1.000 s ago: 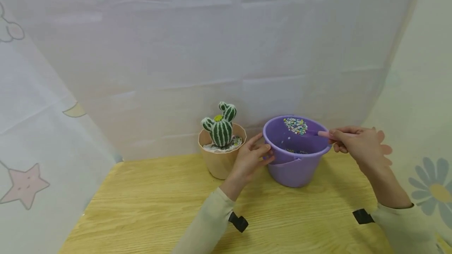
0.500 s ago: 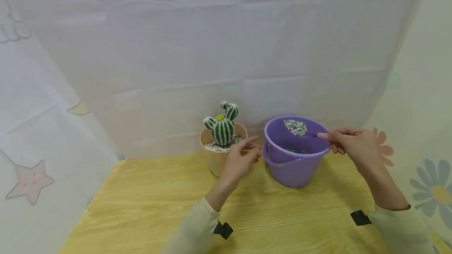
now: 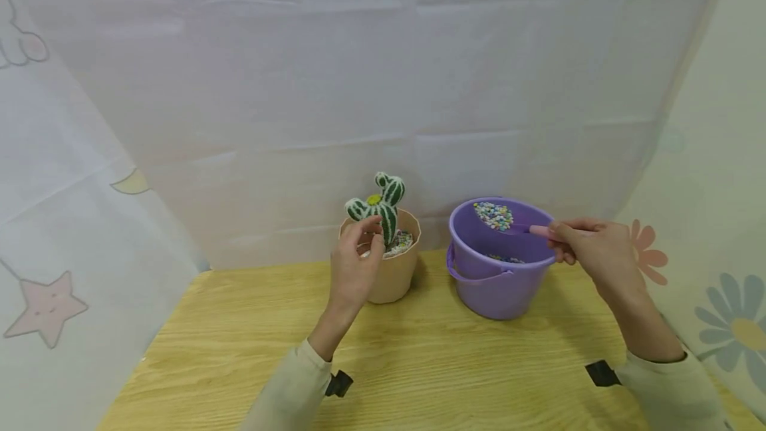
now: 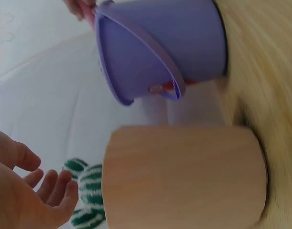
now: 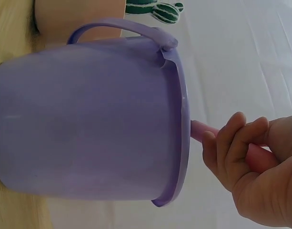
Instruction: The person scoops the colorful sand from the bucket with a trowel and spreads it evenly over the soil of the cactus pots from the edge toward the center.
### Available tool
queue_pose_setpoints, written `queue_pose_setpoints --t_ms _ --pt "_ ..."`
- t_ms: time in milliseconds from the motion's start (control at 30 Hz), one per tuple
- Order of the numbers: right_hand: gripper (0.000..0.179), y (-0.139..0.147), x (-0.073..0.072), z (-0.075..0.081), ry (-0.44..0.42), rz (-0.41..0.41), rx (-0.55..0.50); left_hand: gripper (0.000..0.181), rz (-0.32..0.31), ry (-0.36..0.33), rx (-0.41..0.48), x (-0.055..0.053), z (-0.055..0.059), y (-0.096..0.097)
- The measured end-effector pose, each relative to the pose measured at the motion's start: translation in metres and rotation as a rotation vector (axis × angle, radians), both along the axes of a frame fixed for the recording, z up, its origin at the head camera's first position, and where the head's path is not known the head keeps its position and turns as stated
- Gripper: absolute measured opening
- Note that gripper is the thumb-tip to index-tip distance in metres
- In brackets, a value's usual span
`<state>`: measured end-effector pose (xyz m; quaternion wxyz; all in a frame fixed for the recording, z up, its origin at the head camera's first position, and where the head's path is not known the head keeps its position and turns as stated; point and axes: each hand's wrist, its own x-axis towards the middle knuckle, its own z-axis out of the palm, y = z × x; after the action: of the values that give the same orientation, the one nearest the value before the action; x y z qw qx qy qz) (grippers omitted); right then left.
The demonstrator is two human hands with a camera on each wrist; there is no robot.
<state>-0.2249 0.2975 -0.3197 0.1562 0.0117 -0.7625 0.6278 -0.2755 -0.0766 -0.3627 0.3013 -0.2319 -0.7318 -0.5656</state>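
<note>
Across the lower part of the head view spreads a pale yellow wood-grain table. A creased, greyish-white sheet rises behind it as a backdrop. The left-hand sheet carries a pink star, a yellow crescent moon and part of an outlined figure at the edge of view; the right-hand sheet shows a coral flower and a larger blue-grey flower with a yellow centre.

Near the table's back edge, a peach-coloured pot stands upright, with a green-and-white striped cactus in it. Apart from it, to its right, stands an upright purple bucket, with some small multicoloured beads inside.

The person's left hand, fingers loosely bent and holding nothing, is at the pot's front left, before the cactus; whether the fingertips touch it cannot be told. The right hand grips the pink handle of a scoop, whose bowl, heaped with colourful beads, is at the bucket's mouth. Both sleeves are cream.
</note>
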Motion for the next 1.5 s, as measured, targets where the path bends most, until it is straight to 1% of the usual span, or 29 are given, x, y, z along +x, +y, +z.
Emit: queue_pose_setpoints --t_ms 100,133,200,267,367,433,467,567,700,767,933,967,1033,1100,1200,1300,1367,1500 --pt "0.051 -0.005 0.001 0.002 -0.004 0.007 -0.008 0.03 0.102 0.125 -0.02 -0.009 -0.003 -0.008" --pt "0.051 -0.006 0.0 0.003 -0.006 0.013 -0.017 0.031 0.135 0.153 -0.024 -0.012 -0.004 -0.011" --pt "0.05 -0.01 0.0 0.004 -0.003 -0.008 -0.013 0.031 0.2 0.19 -0.02 -0.018 -0.008 -0.016" --pt "0.049 -0.013 -0.002 0.005 -0.001 -0.022 -0.008 0.03 0.263 0.211 -0.016 -0.024 -0.013 -0.021" --pt "0.046 -0.019 -0.004 0.005 0.006 -0.052 0.02 0.029 0.346 0.216 -0.011 -0.032 -0.022 -0.03" --pt "0.048 -0.023 -0.005 0.005 0.009 -0.053 0.038 0.029 0.392 0.204 -0.012 -0.037 -0.028 -0.036" --pt "0.049 -0.024 -0.005 0.005 0.011 -0.052 0.044 0.029 0.412 0.194 -0.012 -0.039 -0.031 -0.039" --pt "0.049 -0.029 -0.005 0.006 0.019 -0.02 0.038 0.03 0.43 0.124 0.014 -0.045 -0.038 -0.045" --pt "0.048 -0.035 -0.006 0.01 0.015 0.024 0.015 0.033 0.402 0.003 0.072 -0.051 -0.045 -0.049" --pt "0.048 -0.039 -0.007 0.011 0.014 0.031 0.001 0.036 0.381 -0.053 0.087 -0.054 -0.048 -0.051" --pt "0.045 -0.052 -0.011 0.011 0.038 0.049 -0.04 0.045 0.297 -0.193 0.118 -0.054 -0.052 -0.054" --pt "0.043 -0.054 -0.012 0.011 0.042 0.049 -0.027 0.046 0.28 -0.218 0.124 -0.054 -0.053 -0.054" --pt "0.042 -0.059 -0.015 0.01 0.041 0.074 -0.033 0.046 0.253 -0.263 0.134 -0.053 -0.053 -0.053" --pt "0.042 -0.063 -0.016 0.009 0.038 0.085 -0.023 0.047 0.229 -0.295 0.143 -0.053 -0.052 -0.053" --pt "0.041 -0.068 -0.018 0.007 0.025 0.087 -0.005 0.047 0.216 -0.327 0.155 -0.053 -0.052 -0.051" --pt "0.04 -0.075 -0.02 0.006 0.016 0.08 0.021 0.047 0.205 -0.347 0.168 -0.054 -0.051 -0.05" --pt "0.039 -0.08 -0.022 0.006 0.01 0.093 0.015 0.045 0.197 -0.359 0.176 -0.054 -0.051 -0.049" --pt "0.034 -0.09 -0.027 0.006 0.009 0.076 0.013 0.04 0.188 -0.369 0.187 -0.056 -0.051 -0.047"
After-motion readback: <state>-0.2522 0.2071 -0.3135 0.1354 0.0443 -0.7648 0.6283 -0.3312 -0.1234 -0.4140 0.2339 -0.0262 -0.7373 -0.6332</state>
